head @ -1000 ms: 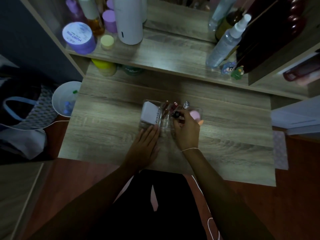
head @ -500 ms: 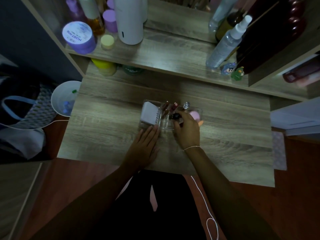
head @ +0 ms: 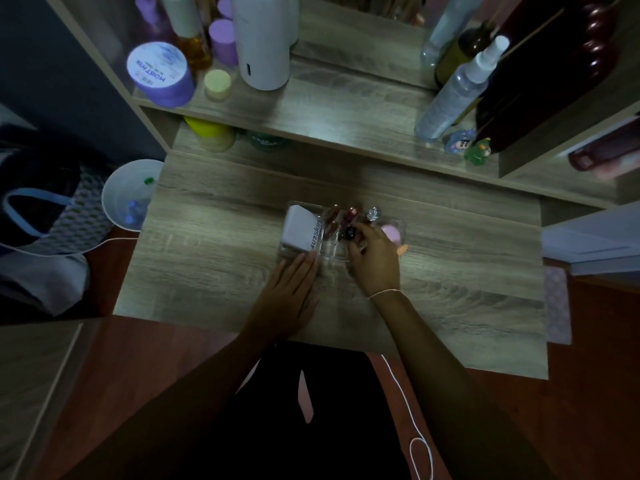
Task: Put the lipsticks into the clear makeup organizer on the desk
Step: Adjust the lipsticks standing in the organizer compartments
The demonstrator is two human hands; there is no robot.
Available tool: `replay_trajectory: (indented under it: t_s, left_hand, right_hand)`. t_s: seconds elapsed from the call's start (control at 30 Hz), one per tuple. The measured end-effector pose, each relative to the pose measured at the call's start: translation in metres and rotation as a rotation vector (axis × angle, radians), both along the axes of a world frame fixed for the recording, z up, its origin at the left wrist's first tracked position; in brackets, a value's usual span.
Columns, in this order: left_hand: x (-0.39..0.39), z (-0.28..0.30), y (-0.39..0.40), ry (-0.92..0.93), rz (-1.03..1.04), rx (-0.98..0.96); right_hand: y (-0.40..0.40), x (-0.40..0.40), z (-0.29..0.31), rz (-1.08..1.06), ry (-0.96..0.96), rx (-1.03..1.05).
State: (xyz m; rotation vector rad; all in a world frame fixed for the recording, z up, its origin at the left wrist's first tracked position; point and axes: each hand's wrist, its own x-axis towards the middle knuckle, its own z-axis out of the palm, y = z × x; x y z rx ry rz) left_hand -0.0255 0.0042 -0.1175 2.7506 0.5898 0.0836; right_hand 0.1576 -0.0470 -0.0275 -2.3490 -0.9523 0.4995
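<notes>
Head view, hands [head: 375, 259] at organizer [head: 292, 251], desk [head: 467, 299] bare

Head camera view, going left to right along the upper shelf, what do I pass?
Purple jar → small pale yellow jar → tall white bottle → clear spray bottle → little blue figurine → little green figurine.

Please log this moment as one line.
right hand: lowering lipstick into organizer | left hand: flat on desk
</notes>
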Motion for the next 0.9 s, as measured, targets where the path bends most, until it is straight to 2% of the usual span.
replay_trajectory:
  t_s: [0.4,0.9]
  left_hand:
    - [-0.001,-0.002,0.0,-0.017,0.004,-0.005]
    - [0.0,0.004,0.001,-0.051,-0.011,-0.011]
  right_hand:
    - [-0.007,-0.01,0.001,-0.097,-0.028,0.031]
    - [0.002,-0.011,0.004,-0.099,-0.105,0.044]
